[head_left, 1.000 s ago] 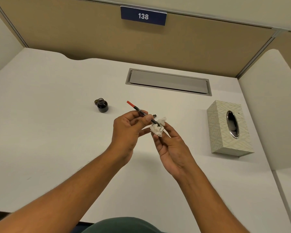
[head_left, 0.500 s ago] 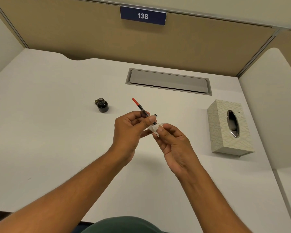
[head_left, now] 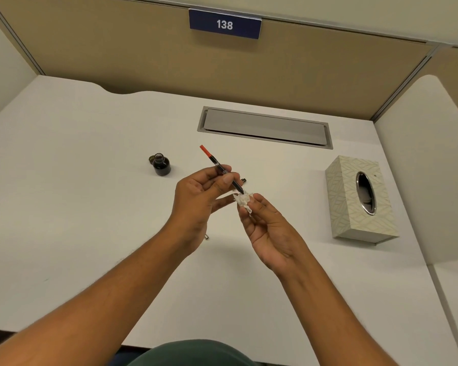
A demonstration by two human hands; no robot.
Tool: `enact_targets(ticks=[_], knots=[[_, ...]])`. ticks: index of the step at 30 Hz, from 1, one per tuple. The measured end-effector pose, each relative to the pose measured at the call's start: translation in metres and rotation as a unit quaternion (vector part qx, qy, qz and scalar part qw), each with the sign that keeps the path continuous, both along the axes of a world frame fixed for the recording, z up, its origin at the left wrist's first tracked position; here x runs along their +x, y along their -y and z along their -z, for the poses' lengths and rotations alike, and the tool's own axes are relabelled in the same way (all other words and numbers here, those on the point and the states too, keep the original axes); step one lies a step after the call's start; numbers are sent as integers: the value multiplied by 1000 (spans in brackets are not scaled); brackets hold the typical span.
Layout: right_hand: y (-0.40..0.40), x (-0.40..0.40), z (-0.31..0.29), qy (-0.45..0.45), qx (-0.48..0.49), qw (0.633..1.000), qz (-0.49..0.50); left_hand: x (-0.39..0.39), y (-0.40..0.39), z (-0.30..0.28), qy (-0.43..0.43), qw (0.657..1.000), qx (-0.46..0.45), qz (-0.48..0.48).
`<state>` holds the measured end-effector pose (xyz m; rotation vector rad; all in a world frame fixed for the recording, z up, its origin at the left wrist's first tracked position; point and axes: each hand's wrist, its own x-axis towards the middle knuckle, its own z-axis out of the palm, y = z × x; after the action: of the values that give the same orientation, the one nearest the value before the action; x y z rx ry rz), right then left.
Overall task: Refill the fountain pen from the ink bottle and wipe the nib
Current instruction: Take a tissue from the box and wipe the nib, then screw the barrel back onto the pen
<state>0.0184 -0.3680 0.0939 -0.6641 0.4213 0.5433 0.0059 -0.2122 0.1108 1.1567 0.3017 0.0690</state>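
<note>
Over the white desk (head_left: 90, 207) our left hand (head_left: 198, 196) pinches the fountain pen (head_left: 221, 169), nib in the tissue (head_left: 243, 200) our right hand (head_left: 270, 228) pinches: wiping; next we judge recapping

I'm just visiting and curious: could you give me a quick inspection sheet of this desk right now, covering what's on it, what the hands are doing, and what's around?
Surface: white desk, no spills seen.
Job's things: pen with red end up, nib in crumpled tissue; ink bottle open, its cap beside it.
Clutter: tissue box; small dark pen parts behind and below the left hand.
Hands: left hand grips pen; right hand pinches tissue.
Cables: nothing seen; closed grey hatch.
Surroundings: tan partition, sign 138.
</note>
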Motion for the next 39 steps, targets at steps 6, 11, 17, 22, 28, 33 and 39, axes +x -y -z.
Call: enact_targets(ticks=[6,11,17,22,28,33,39], knots=[[-7,-1,7,14,-74,997,34,2,-15,2,-20,996,-87,-8],[-34,-7,2,57,-90,994,30,-6,-13,5,-40,991,-129,12],[-81,-23,2,92,-147,985,-20,-11,-30,7,-49,992,-117,-18],[-105,-25,17,204,-360,901,-130,-14,-67,12,-68,994,-68,-60],[-98,-13,73,228,-588,759,-159,-16,-123,19,-90,993,28,-64],[-106,-9,113,290,-709,607,-211,-18,-153,31,-117,992,38,-30],[-123,-1,128,260,-759,538,-258,-17,-179,44,-136,989,49,18]])
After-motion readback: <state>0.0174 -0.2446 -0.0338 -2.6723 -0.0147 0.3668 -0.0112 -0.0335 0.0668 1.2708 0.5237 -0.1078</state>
